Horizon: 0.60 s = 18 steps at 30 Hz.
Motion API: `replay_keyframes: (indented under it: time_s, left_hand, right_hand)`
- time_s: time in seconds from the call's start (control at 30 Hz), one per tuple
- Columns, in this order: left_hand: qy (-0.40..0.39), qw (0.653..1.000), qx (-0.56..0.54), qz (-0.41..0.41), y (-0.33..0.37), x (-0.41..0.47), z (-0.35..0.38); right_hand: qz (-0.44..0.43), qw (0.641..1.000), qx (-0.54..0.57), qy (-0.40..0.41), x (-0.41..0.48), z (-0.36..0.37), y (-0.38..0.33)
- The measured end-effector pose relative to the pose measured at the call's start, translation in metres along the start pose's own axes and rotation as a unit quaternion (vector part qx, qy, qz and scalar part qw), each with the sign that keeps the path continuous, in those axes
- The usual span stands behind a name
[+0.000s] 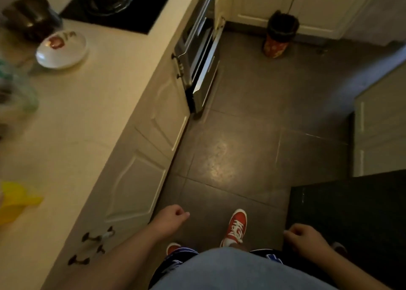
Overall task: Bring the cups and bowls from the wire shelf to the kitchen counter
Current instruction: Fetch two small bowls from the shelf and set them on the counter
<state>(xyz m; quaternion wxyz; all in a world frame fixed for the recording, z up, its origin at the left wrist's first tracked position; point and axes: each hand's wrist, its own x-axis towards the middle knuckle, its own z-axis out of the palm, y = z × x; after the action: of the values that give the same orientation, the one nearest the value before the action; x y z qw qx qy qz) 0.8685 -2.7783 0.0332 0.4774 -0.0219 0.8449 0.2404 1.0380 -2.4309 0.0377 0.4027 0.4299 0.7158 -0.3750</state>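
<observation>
Both hands were empty and loosely curled over the floor (252, 122), left hand (173, 216) at 6 o'clock, right hand (305, 234) at 5, while a white bowl (62, 50) sat on the table (83, 113) at 10 beside a dark pot (30, 17), wire shelf out of view.

A white bowl (62, 49) with a red print lies upside down on the cream kitchen counter (92, 105), far ahead and to the left of the left hand (170, 218), well apart from both loosely curled, empty hands.
</observation>
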Motion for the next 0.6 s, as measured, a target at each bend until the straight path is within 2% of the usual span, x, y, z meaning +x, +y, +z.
replay_keyframes:
  time_s: [0.2, 0.4, 0.6]
  left_hand:
    - [0.003, 0.998, 0.055, 0.003, 0.057, 0.015, -0.003]
    - [-0.008, 0.996, 0.088, -0.032, 0.079, 0.045, -0.033]
    - [-0.023, 0.994, 0.096, -0.04, 0.129, 0.117, -0.08]
  right_hand:
    - [0.003, 0.999, 0.039, 0.012, 0.035, -0.058, -0.007]
    - [-0.05, 0.995, 0.084, 0.032, 0.064, -0.125, -0.078]
    - [-0.082, 0.99, 0.096, 0.061, 0.124, -0.192, -0.147]
